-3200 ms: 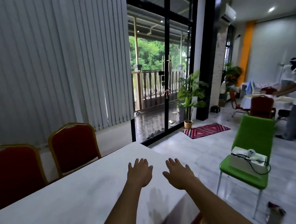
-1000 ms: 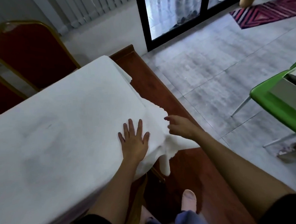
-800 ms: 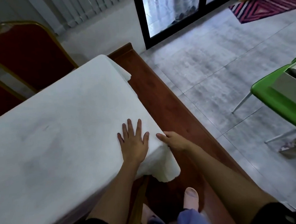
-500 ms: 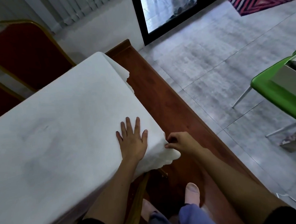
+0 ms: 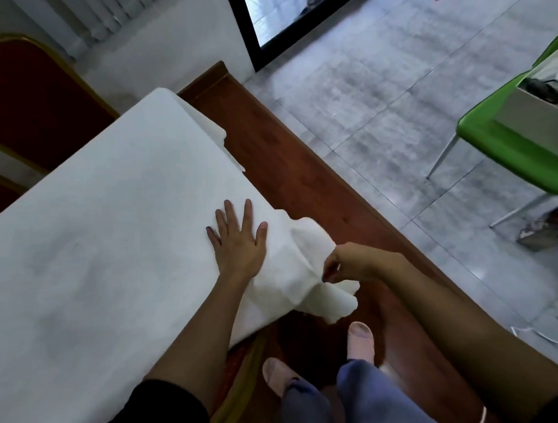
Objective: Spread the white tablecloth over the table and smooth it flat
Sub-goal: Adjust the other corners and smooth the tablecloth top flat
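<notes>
The white tablecloth (image 5: 109, 241) covers the table from the left side of the view to its near right corner. My left hand (image 5: 238, 240) lies flat on the cloth near that corner, fingers spread. My right hand (image 5: 347, 262) pinches the cloth's corner flap (image 5: 332, 301) just off the table's end and holds it out to the right, so the fabric bunches in folds between the two hands. The table itself is hidden under the cloth.
Red chairs with gold frames (image 5: 19, 96) stand at the table's far side, and another chair's gold frame (image 5: 238, 377) shows below the near edge. A brown wooden floor strip (image 5: 287, 152) runs past the table's end. A green chair (image 5: 512, 151) carrying a box stands at right.
My right hand has taken the corner flap and drawn it out to the right, raising folds near the corner. My left hand has stayed pressed flat on the cloth.
</notes>
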